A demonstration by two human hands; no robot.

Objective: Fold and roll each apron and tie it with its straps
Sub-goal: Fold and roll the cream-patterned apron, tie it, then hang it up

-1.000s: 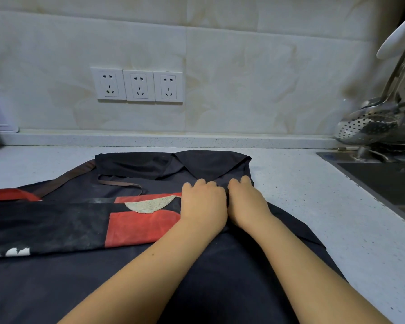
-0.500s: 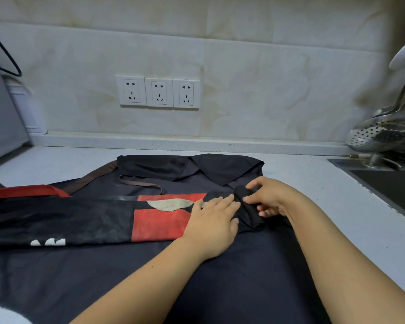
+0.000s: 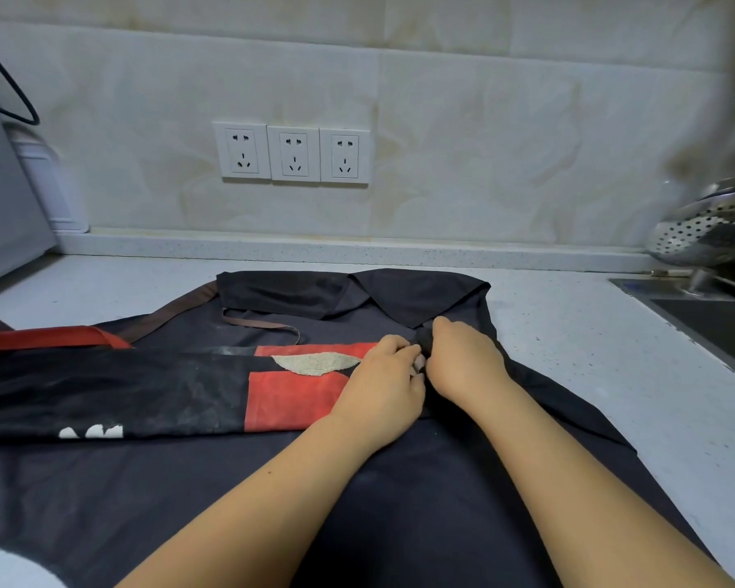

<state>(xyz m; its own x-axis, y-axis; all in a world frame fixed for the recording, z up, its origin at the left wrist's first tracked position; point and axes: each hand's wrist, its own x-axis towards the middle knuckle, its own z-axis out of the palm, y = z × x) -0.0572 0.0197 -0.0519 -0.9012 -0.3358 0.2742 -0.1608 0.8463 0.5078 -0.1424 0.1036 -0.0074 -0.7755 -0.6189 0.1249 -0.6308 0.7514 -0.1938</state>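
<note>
Cloth this soft and light will slump and unroll unless it is pinned, so I judge the best hold to be at the rolled end itself. The folded black-and-red apron [image 3: 289, 396] lies across a dark apron [image 3: 399, 502] spread on the worktop [image 3: 590, 354]. At its right end the left hand [image 3: 382, 384] and right hand [image 3: 463, 358] meet, each grip curled tight on the small black roll [image 3: 423, 338]. A brown strap [image 3: 264, 326] and red strap [image 3: 47, 337] lie loose nearby and could snag. Behind, 3 wall sockets [image 3: 293, 154], a perforated skimmer [image 3: 696, 235] and the sink [image 3: 713, 316] stand well apart.
</note>
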